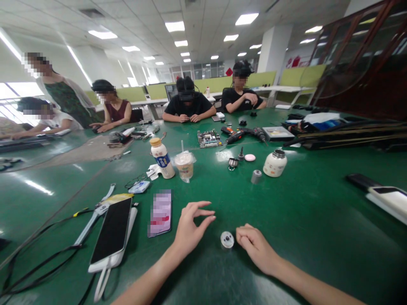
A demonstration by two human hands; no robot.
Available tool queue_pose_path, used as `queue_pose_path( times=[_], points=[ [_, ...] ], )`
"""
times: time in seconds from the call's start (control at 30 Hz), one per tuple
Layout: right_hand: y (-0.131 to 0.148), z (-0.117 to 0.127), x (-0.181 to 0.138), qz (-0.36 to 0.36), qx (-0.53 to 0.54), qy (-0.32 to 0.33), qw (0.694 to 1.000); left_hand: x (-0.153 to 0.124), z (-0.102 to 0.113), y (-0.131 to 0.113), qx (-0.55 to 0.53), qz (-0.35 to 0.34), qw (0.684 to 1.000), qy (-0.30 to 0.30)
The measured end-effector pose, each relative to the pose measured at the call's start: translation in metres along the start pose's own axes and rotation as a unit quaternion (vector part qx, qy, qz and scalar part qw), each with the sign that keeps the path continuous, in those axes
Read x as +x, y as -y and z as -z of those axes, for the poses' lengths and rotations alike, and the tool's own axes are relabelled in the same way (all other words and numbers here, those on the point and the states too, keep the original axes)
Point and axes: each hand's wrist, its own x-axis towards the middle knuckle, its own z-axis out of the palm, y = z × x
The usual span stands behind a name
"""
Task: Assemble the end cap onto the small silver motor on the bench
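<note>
A small round silvery part (pixel 227 239) lies on the green table (pixel 311 220) between my two hands. My left hand (pixel 190 228) hovers just left of it, thumb and forefinger curved toward each other with a gap and nothing between them. My right hand (pixel 254 248) rests on the table right beside the part, its fingers curled under in a loose fist; I see nothing in it.
A phone on a white power bank (pixel 112 237) and a second phone (pixel 160 213) lie at the left. Further off stand a milk bottle (pixel 162 158), a bagged cup (pixel 185 165), a white jar (pixel 275 163), a grey cap (pixel 256 176) and power drills (pixel 244 134). Several people sit at the far side.
</note>
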Motion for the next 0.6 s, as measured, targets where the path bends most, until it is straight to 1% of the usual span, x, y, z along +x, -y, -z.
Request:
queue_pose_path(
  times=[0.07,0.17,0.27,0.37,0.43,0.53,0.57,0.6],
  points=[
    [-0.001,0.000,0.001,0.004,0.000,0.000,1.000,-0.004,0.003,-0.019,-0.039,-0.028,0.999,0.019],
    [-0.002,-0.001,0.001,0.009,-0.002,-0.001,1.000,-0.010,0.006,-0.038,-0.042,-0.069,0.995,0.058],
    [-0.004,-0.002,0.000,0.010,-0.006,-0.004,1.000,-0.012,0.004,-0.043,-0.041,-0.081,0.992,0.090],
    [-0.003,-0.002,0.000,0.012,-0.007,-0.006,1.000,-0.014,0.000,-0.038,-0.033,-0.083,0.991,0.099],
    [-0.003,-0.001,0.000,0.015,-0.008,-0.006,1.000,-0.015,-0.003,-0.035,-0.012,-0.064,0.996,0.061],
    [-0.001,-0.001,0.000,0.017,-0.009,-0.005,1.000,-0.016,-0.005,-0.031,0.000,-0.030,0.999,-0.030],
    [-0.001,0.000,0.000,0.016,-0.009,-0.005,1.000,-0.016,-0.005,-0.031,-0.011,-0.031,0.999,-0.042],
    [-0.001,0.000,0.000,0.014,-0.009,-0.005,1.000,-0.016,-0.004,-0.031,-0.026,-0.040,0.998,-0.038]
  ],
)
